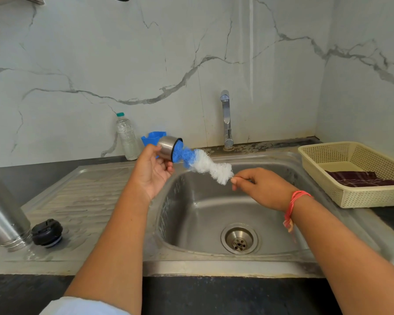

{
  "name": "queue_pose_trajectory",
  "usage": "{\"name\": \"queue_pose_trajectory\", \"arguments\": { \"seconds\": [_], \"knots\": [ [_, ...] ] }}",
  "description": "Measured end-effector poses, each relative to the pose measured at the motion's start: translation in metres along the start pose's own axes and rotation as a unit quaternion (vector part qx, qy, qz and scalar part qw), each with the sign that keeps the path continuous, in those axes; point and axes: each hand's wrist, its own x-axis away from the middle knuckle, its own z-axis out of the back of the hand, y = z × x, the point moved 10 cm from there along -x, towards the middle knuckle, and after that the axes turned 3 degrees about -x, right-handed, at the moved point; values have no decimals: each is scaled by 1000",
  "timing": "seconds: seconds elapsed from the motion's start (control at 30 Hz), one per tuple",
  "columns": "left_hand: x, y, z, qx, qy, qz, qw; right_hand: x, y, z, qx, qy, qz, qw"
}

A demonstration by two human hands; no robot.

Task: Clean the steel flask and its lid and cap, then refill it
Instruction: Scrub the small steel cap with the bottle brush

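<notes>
Wall (191, 53): pale marble-look panels close off the back and the right side and meet in a corner behind the basket.
Surface (214, 294): a dark strip runs along the near edge in front of the sink, and another shows behind the sink below the wall.
Sink (214, 267): a steel basin with open room inside, its drain (239, 238) near the front. Both hands are held above it.
Draining board (82, 196): a ribbed steel area left of the basin, wet near the flask and open in the middle.
Basket (321, 176): cream plastic, just beside the sink's right rim, with a dark cloth (359, 178) inside.
Flask (2, 210): steel, mouth end down on the draining board's left edge, cut off by the frame.
Tap (226, 119): upright behind the basin's back rim.
Bottle (127, 137): clear plastic, against the wall behind the draining board, with a blue tub (154, 136) just beside it.
Brush (205, 163): blue and white bristles. The blue end is pushed into the cap and the white end points towards the right hand.
Left hand (152, 171): fingers and thumb curl round the cap.
Right hand (259, 189): fingers pinch the brush's thin handle just past the white bristles. A red thread (293, 203) circles the wrist.
Cap (168, 146): a steel cup held above the basin's back left corner, its mouth facing right.
Lid (47, 233): a black stopper on the draining board, touching or just beside the flask's mouth end.
</notes>
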Motion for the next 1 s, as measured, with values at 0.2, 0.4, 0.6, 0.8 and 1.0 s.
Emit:
{"name": "queue_pose_trajectory", "arguments": {
  "seconds": [0.2,0.4,0.6,0.8,1.0],
  "knots": [
    [-4,2,3,52,-4,-28,998,3,-18,-27,-105,-76,14,991],
    [-7,6,8,129,47,-47,989,3,-11,-15,48,-28,9,998],
    [-3,-9,-1,78,42,6,996,4,-9,-6,129,17,-14,991],
    [-5,-8,10,-15,75,-7,997,6,-19,-2,184,42,5,982],
    [-5,-7,17,-2,95,-14,995,10,-26,4,216,73,28,973]
  ]
}}
